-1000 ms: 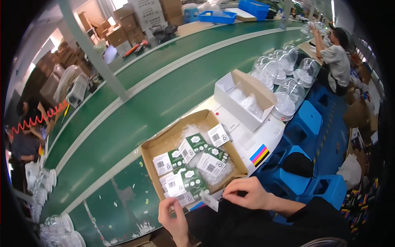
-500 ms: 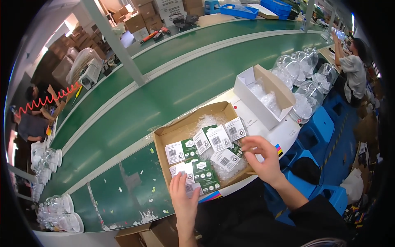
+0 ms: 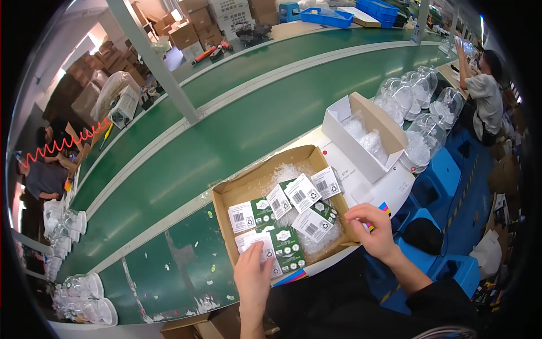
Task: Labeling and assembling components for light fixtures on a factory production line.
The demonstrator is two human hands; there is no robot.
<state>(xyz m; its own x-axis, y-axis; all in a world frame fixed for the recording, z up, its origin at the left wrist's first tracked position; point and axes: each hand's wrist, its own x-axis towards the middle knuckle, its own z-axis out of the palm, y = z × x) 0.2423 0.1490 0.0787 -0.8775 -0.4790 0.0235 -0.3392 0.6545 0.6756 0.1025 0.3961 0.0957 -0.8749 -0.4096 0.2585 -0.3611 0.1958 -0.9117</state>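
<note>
A shallow brown cardboard box (image 3: pixel 237 191) lies before me, holding several green and white printed cards (image 3: pixel 303 192) and clear crinkled plastic. My left hand (image 3: pixel 253 278) reaches into its near-left corner, fingers stretched over a white card (image 3: pixel 261 242) and touching it, the thumb apart at its right side. At the right edge of the box is my right hand (image 3: pixel 374 231), fingers bent and thumb apart, with a gap between them and nothing visible in it. Whether its fingertips touch the box rim I cannot tell.
A white open carton (image 3: pixel 357 148) with clear plastic-wrapped pieces stands behind on the right. Clear domes (image 3: pixel 422 135) are lined up beyond it, and more domes (image 3: pixel 84 299) sit at far left. Blue stools (image 3: pixel 420 234) stand right. A co-worker (image 3: pixel 484 93) is at far right.
My right hand has drawn back from the cards inside the box to its right edge. My left hand stays at the near-left cards, its fingers a little farther in. The view has shifted slightly.
</note>
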